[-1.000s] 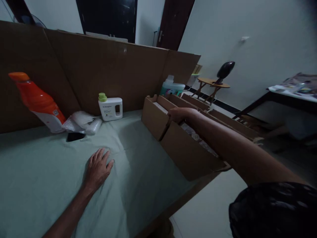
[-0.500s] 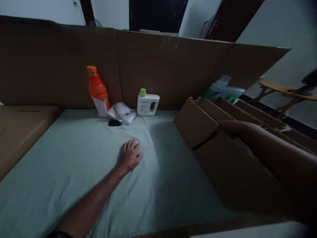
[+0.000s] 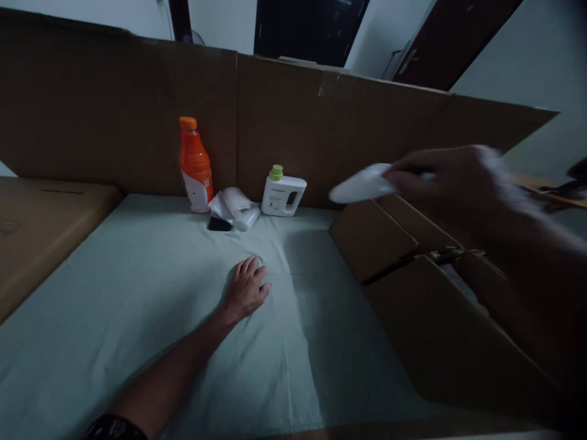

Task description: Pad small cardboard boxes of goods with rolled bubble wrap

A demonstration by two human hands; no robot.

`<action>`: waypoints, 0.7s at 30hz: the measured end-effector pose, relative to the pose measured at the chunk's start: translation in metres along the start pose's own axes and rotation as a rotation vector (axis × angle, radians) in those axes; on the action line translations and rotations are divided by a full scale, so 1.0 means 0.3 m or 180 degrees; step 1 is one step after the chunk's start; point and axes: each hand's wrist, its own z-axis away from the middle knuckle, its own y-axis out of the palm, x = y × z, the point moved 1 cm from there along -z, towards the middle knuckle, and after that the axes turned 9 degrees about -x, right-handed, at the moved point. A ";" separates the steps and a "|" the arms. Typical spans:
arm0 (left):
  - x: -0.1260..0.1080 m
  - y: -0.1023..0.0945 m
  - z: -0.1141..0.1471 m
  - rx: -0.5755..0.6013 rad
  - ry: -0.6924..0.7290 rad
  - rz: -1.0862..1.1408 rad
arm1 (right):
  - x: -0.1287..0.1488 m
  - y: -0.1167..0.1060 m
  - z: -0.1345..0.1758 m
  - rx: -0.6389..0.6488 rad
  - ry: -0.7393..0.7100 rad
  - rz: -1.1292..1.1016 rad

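My right hand (image 3: pixel 452 180) is raised above the cardboard box (image 3: pixel 373 235) on the right, closed around a white, smooth, rounded object (image 3: pixel 362 184). Motion blurs both, and the object's kind cannot be made out. My left hand (image 3: pixel 247 288) rests palm down on the pale green cloth (image 3: pixel 183 281), fingers spread and nothing in it. Beyond it stand an orange bottle (image 3: pixel 195 165) with an orange cap and a white handled jug (image 3: pixel 280 194) with a green cap. Between these two lie crumpled bubble wrap (image 3: pixel 236 208) and a small black object (image 3: pixel 220 224).
A tall cardboard panel (image 3: pixel 293 116) runs along the back of the cloth-covered surface. At the left lies a flat cardboard box (image 3: pixel 50 226). The open box on the right has several upright dividers. A dark door (image 3: pixel 309 30) shows behind the panel.
My right hand has come up out of the box on the right, now holding the white object. My left hand stays on the cloth. The view has shifted slightly.
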 end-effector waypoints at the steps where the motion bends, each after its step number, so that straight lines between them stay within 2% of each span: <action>1: 0.000 -0.002 -0.001 0.0005 0.0010 -0.0011 | 0.064 0.043 -0.020 0.0001 -0.0129 0.0011; 4: 0.000 -0.004 -0.003 0.0012 0.0052 -0.0050 | 0.220 0.213 -0.083 0.0361 -0.0445 0.0044; 6: 0.000 -0.005 -0.003 0.0004 0.0069 -0.0083 | 0.265 0.309 -0.099 0.0991 -0.0594 0.0197; 8: -0.001 -0.005 -0.002 -0.0015 0.0067 -0.0117 | 0.259 0.349 -0.075 0.1552 -0.0696 0.0337; 10: 0.000 -0.008 -0.003 -0.0034 0.0058 -0.0142 | 0.213 0.322 -0.015 0.1921 -0.0712 0.0358; 12: 0.002 -0.016 -0.005 -0.0047 0.0061 -0.0158 | 0.141 0.238 0.067 0.2238 -0.0707 0.0250; 15: 0.006 -0.034 0.000 -0.0027 0.0132 -0.0160 | 0.021 0.041 0.201 0.2471 -0.0395 -0.0062; 17: 0.007 -0.043 0.012 -0.0007 0.0176 -0.0162 | -0.054 -0.113 0.278 0.2187 0.0013 -0.0133; 21: 0.025 -0.026 0.021 -0.0051 0.0299 -0.0175 | -0.249 -0.398 0.388 0.1054 0.0904 0.0274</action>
